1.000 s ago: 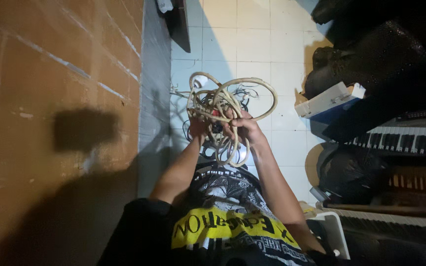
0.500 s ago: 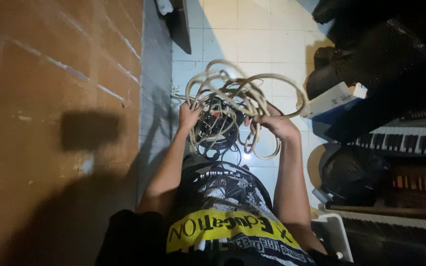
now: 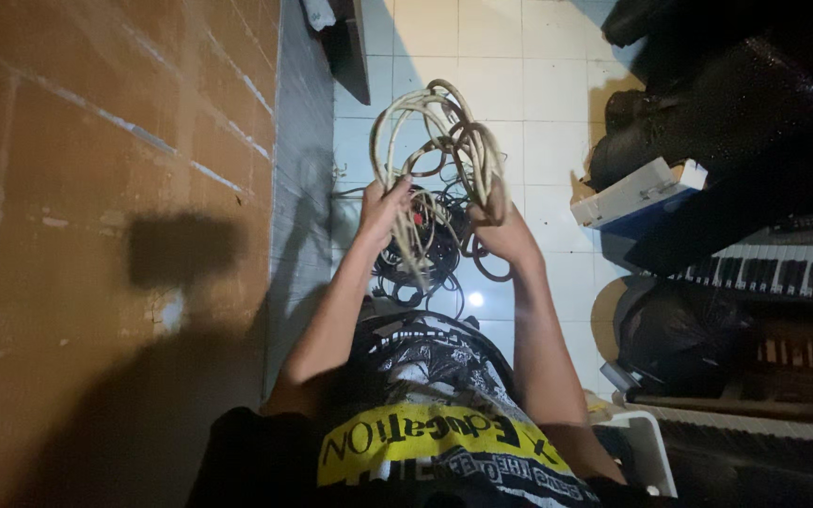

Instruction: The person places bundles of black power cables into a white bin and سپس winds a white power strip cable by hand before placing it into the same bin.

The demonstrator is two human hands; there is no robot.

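Note:
A tangled bundle of pale beige cable (image 3: 444, 132) hangs in loops in front of me. My left hand (image 3: 383, 205) grips it on its left side and my right hand (image 3: 503, 233) grips it on its right side. Below the hands, on the white tiled floor (image 3: 519, 75), lies a heap of black cables (image 3: 425, 259). A strand of the pale cable dangles down between my hands toward that heap.
A brown tiled wall (image 3: 96, 188) fills the left. A dark plank (image 3: 355, 47) leans at the top. On the right are a white-and-blue box (image 3: 637, 193), a keyboard instrument (image 3: 769, 268), dark bags (image 3: 736, 103) and a white plastic tub (image 3: 646, 452).
The cable loops were spread wide between my hands half a second ago. Now they are gathered into a narrower, taller bundle and my hands are closer together.

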